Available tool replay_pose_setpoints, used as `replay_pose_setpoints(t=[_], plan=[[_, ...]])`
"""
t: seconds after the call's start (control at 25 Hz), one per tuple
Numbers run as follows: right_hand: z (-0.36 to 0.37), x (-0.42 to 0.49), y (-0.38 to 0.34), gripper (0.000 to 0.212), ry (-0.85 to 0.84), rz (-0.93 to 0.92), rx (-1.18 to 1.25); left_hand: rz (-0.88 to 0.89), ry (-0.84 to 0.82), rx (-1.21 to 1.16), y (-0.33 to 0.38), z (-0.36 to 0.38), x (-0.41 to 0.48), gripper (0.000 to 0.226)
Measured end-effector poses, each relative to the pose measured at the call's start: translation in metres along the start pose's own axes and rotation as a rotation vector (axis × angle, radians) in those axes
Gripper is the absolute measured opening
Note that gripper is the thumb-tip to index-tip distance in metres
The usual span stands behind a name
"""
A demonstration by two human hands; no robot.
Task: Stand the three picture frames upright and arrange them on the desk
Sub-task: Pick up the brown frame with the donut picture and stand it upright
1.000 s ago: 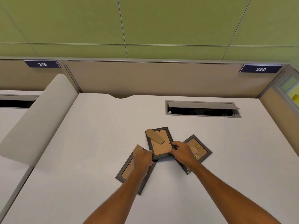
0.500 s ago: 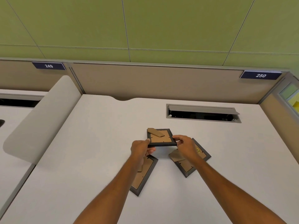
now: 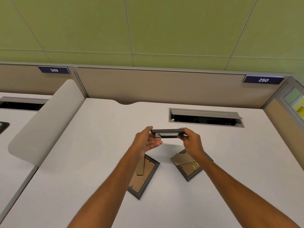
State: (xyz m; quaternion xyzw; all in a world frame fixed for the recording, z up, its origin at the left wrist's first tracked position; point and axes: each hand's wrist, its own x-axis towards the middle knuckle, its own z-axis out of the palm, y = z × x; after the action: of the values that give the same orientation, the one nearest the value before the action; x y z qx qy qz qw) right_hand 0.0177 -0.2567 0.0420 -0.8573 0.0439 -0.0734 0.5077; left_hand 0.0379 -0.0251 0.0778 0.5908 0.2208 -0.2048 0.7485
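Frames are what we are sorting out: three of them, none standing yet. Starting at the left, our left hand [image 3: 146, 141] is half open, thumb on top of the lifted frame [image 3: 167, 133] and fingers spread loosely beneath its left end. Below that forearm, the left frame [image 3: 142, 176] lies face down on the desk [image 3: 92, 145], brown backing and its folded prop showing, partly hidden by our arm.

In the middle, we hold the lifted frame clear of the desk, nearly flat and edge-on to us, so that we see its dark rim and a sliver of the glass side underneath. Its prop is out of sight from here.

Further right, our right hand [image 3: 192, 142] is closed around the other end of that frame, thumb over the top edge and fingers curled below. Under this wrist the right frame [image 3: 189, 165] lies face down too, its prop lifted a little off the backing. Beyond, toward the back of the desk, a cable slot [image 3: 205, 117] sits open.

We judge this to be the first frame's turn: it is picked up but not yet stood. Next we would need to tip it upright, swing its prop out behind, and set the bottom edge and prop foot down on bare desk, well away from the slot and the two frames waiting.
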Motion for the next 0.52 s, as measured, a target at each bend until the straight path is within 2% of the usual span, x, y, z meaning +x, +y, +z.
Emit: replay_pose_setpoints(t=[0.16, 0.32, 0.52], plan=[[-0.006, 0.004, -0.003, 0.025, -0.046, 0.083, 0.058, 0.077, 0.050, 0.143, 0.002, 0.000, -0.002, 0.063], [-0.007, 0.001, -0.007, 0.023, -0.072, 0.166, 0.143, 0.145, 0.172, 0.422, -0.005, 0.002, -0.003, 0.048], [-0.007, -0.005, -0.008, 0.017, -0.176, 0.247, 0.270, 0.084, 0.048, 0.483, -0.015, -0.002, -0.012, 0.053]])
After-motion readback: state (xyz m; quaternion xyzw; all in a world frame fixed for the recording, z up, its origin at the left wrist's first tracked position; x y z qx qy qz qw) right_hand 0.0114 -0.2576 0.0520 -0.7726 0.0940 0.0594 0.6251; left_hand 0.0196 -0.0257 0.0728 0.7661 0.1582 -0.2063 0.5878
